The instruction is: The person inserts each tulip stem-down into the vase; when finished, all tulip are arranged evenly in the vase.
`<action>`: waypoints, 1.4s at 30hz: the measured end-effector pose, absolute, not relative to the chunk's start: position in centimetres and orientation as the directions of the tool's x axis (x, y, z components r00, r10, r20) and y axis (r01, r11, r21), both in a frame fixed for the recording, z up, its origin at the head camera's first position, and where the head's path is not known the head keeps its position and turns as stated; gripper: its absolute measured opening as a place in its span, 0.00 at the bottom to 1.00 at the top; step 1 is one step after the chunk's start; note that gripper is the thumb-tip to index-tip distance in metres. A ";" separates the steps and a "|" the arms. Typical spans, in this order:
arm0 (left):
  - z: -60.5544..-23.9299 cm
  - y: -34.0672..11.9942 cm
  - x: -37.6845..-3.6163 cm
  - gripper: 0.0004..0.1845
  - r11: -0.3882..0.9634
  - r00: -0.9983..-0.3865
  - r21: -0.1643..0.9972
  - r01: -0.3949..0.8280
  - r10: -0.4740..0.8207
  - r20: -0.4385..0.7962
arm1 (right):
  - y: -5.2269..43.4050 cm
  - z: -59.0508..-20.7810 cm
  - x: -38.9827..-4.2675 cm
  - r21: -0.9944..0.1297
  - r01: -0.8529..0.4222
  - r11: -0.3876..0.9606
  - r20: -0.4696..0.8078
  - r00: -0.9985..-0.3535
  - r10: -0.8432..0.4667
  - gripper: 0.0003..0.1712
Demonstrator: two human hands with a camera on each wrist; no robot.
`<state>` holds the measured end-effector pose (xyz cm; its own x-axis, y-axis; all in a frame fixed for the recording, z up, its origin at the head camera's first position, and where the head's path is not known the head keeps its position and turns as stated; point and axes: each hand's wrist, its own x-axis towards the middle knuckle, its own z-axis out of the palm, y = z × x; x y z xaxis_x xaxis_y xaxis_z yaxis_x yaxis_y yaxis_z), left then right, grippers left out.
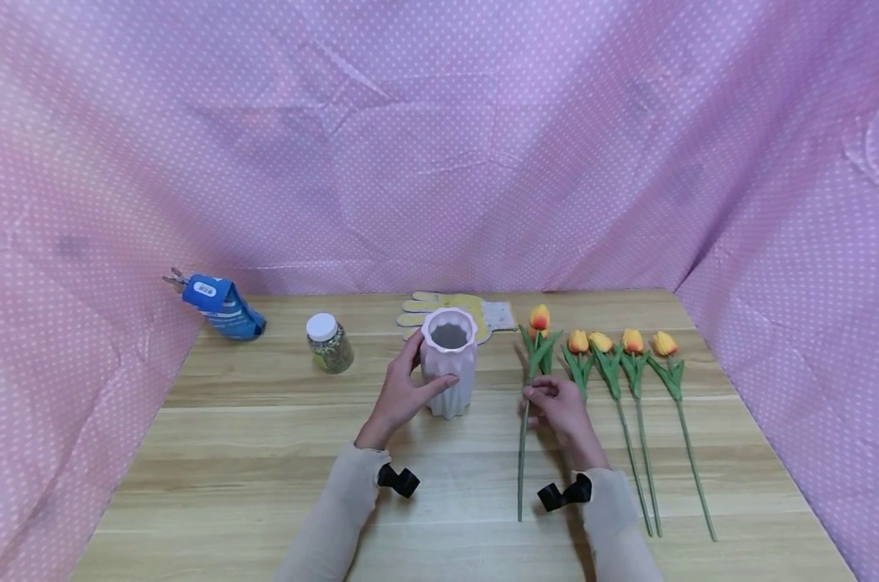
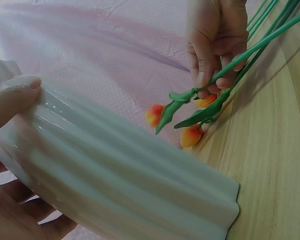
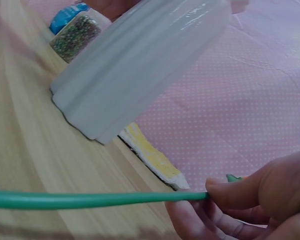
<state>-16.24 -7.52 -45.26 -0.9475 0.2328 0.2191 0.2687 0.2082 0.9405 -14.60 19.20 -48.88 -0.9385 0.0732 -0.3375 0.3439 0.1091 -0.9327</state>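
Green stem [image 1: 522, 453] sits pinched between the thumb and fingertips of the right hand [image 1: 559, 408], gripped just below the leaves. Its long axis runs away from the person, orange bloom [image 1: 539, 317] at the far end, cut end near the wrist. The vase [image 1: 448, 361] stands upright just to the left of that hand, mouth open upward, with the left hand [image 1: 399, 394] curled round its ribbed side. Four more tulips [image 1: 632, 356] lie to the right on the wooden table [image 1: 250, 453].
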 end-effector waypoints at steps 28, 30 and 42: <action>-45.8 -7.5 -16.4 0.42 0.234 -0.932 0.914 0.330 0.234 0.277 | 22.2 -47.9 -14.7 -0.920 0.259 -0.294 -0.302 -0.947 0.109 0.05; -45.9 -7.5 -16.4 0.42 0.230 -0.927 0.910 0.345 0.235 0.292 | 22.3 -47.7 -14.6 -0.910 0.233 -0.342 -0.286 -0.951 0.114 0.04; -45.9 -7.4 -16.4 0.43 0.236 -0.933 0.914 0.329 0.229 0.277 | 23.3 -46.4 -14.4 -0.847 0.100 -0.521 -0.228 -0.955 0.188 0.03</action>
